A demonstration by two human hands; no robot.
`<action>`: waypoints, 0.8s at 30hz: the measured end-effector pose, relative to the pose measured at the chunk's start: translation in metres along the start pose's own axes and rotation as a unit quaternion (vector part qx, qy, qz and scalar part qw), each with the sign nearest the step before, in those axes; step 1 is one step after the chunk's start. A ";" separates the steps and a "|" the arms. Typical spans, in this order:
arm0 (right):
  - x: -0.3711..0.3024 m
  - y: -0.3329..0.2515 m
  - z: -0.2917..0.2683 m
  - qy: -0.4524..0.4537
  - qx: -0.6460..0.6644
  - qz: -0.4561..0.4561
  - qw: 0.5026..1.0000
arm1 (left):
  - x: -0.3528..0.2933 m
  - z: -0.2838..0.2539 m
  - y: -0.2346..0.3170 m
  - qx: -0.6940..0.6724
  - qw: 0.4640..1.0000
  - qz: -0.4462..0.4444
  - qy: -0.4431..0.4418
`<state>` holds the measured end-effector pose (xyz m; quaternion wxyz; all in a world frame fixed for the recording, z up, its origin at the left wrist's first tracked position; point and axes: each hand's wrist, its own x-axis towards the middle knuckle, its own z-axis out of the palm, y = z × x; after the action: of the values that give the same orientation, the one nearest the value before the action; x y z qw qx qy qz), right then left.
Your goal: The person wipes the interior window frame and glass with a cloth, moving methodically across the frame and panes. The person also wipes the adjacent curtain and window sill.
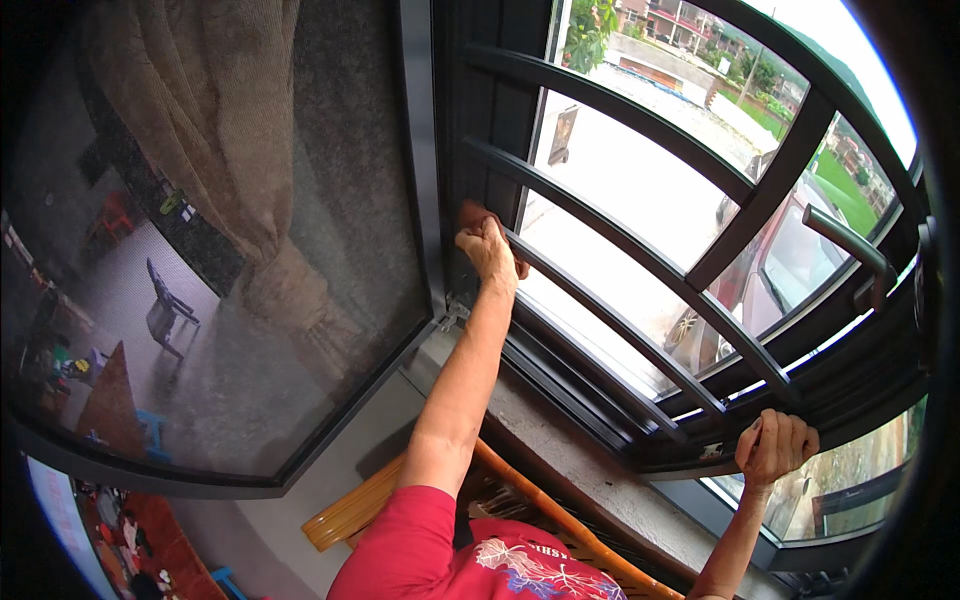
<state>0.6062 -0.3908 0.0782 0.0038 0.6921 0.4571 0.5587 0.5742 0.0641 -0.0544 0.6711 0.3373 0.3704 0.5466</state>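
My left hand (pixel 489 252) is closed around a reddish-brown cloth (pixel 474 214). It presses the cloth to the dark window frame, at the left end of a horizontal bar (pixel 610 325). Part of the cloth shows on the hand's other side, and the rest is hidden under my fingers. Lower and to the right, my right hand (pixel 776 447) has its fingers curled over the bottom edge of the dark window sash (pixel 850 415). A metal window handle (pixel 850 250) sticks out above that hand.
A mesh screen panel (pixel 350 250) swings out on the left, with a brown curtain (pixel 230 150) behind or reflected in it. Below the window run a concrete sill (pixel 570 450) and a wooden bench (pixel 350 505). Outside stands a parked car (pixel 790 270).
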 end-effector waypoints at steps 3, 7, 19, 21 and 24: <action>-0.003 0.002 0.000 0.000 -0.007 0.001 1.000 | -0.065 0.007 0.003 0.006 0.996 -0.069 -0.047; -0.002 0.001 -0.001 -0.006 -0.005 -0.003 1.000 | -0.082 0.007 -0.012 0.050 0.998 -0.002 -0.035; -0.007 0.003 0.002 -0.002 -0.013 0.013 1.000 | 0.006 0.011 0.038 -0.003 0.996 -0.061 0.063; -0.001 0.001 0.001 0.009 -0.007 0.009 1.000 | -0.003 0.011 0.032 -0.045 0.997 -0.043 0.034; 0.000 0.000 0.002 0.016 -0.006 0.001 1.000 | -0.041 0.006 0.025 -0.036 0.999 -0.025 -0.023</action>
<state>0.6081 -0.3898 0.0771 0.0000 0.6834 0.4535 0.5721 0.5624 0.0275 -0.0245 0.7041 0.3161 0.3435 0.5350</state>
